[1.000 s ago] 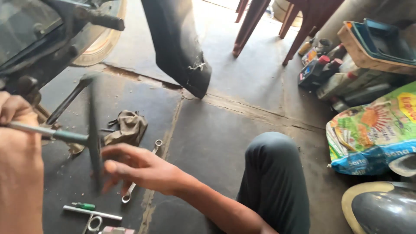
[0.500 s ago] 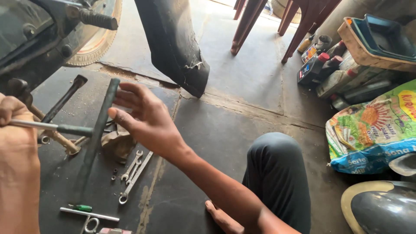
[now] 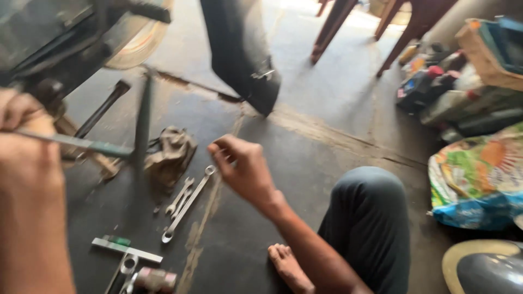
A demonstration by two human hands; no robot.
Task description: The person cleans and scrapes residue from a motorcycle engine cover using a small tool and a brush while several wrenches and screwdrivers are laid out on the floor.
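Long grey metal T-handle wrench (image 3: 103,146): its shaft runs level from the left edge of view, with the dark cross-bar standing upright beside the motorcycle's underside. Left hand (image 3: 24,141) is closed in a fist around the shaft's near end, close to the camera and blurred. Right hand (image 3: 242,166) hangs free above the dark concrete floor (image 3: 305,163), fingers loosely curled, gripping nothing, well apart from the wrench.

Just left of the right hand, two silver combination spanners (image 3: 185,201) lie side by side on the floor, the longer one angled toward the hand. A crumpled brown rag (image 3: 171,155) lies between the spanners and the cross-bar. Near the bottom edge lie a flat steel bar with a green-handled tool (image 3: 122,246) and further small metal tools, too blurred to identify. The person's bare foot (image 3: 289,267) rests on the floor beside the grey-trousered knee (image 3: 370,218).
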